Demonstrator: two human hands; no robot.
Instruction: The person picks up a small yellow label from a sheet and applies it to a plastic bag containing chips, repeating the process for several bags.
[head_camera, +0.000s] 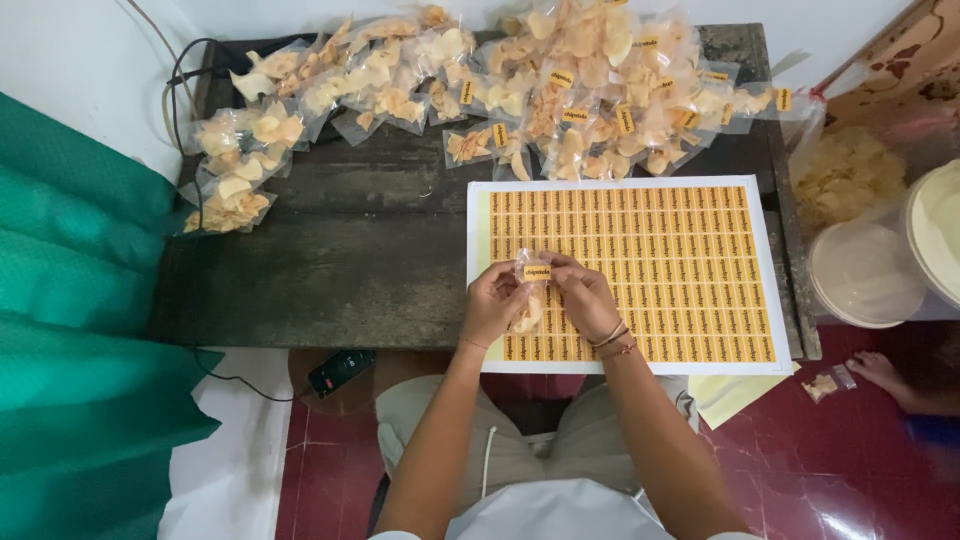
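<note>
Packet (530, 300) of pale crackers, small, clear plastic: held between my left hand (492, 302) and right hand (585, 296), fingers of both pinched on its top edge, above the near part of the sticker sheet (690, 270). Orange label (537, 272) already sits on its upper face. Sheet: rows of orange stickers, nearly full, lying on the dark worktop (350, 250). Labelled packets (600, 100): large heap at the far edge, right. Packets without visible labels (300, 90): a spread at far left; by my judgement much remains.
</note>
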